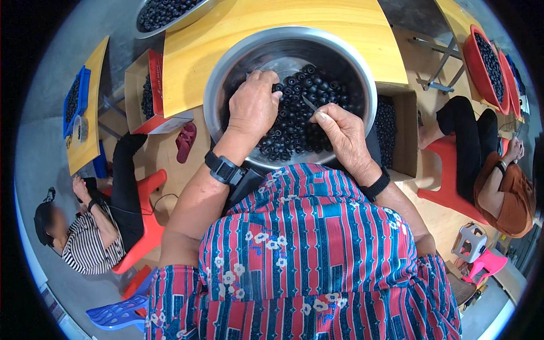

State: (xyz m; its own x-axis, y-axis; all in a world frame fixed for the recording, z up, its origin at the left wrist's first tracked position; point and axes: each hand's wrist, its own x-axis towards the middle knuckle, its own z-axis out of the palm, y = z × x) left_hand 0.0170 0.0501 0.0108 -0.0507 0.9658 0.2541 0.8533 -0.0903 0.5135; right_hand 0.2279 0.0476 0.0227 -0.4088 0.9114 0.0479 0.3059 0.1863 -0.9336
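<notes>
A wide steel basin (211, 85) sits in front of me, holding many small, shiny black round parts (283, 133), some with a hole in the middle. My left hand (254, 102) is inside it at the left, fingers curled in. One black round part (277, 88) shows at its thumb and forefinger, and the other fingertips are hidden. At the right, my right hand (343, 129) pinches a small knife (309, 103) between thumb and forefinger. The thin pointed blade angles up and left over the heap, and the hand covers its handle.
Behind the basin is a yellow table (192, 68) with another steel basin (190, 14). Cardboard boxes of black parts flank me, one left (136, 85), one right (405, 136). A person (93, 232) sits left, another (504, 187) right beside red basins (476, 73). A dark-red slipper (186, 141) lies on the floor.
</notes>
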